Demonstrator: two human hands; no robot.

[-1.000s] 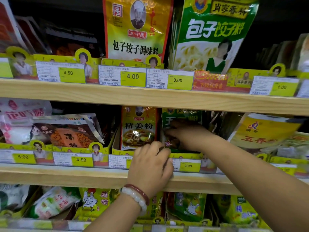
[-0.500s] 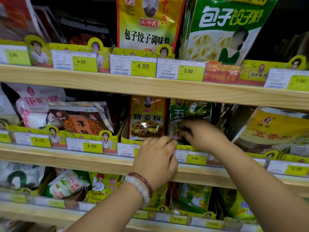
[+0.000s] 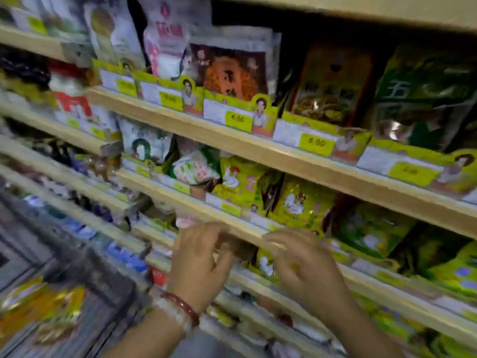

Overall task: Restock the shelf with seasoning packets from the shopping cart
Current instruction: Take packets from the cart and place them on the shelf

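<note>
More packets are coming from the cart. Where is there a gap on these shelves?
A dark gap shows between the orange-print packet and the brown-and-yellow packet. The chicken-print packets below stand crowded. Blur hides the rest.

Much blurred by motion. Legible: "4.50" on a yellow price tag [image 3: 237,118] clipped to the wooden shelf edge [image 3: 258,151] below an orange-and-brown packet [image 3: 232,71]; "5.00" on the next yellow price tag [image 3: 316,143] to the right; large character "五" on a green packet [image 3: 423,96] at far right. Other tags and packet print unreadable.
</note>
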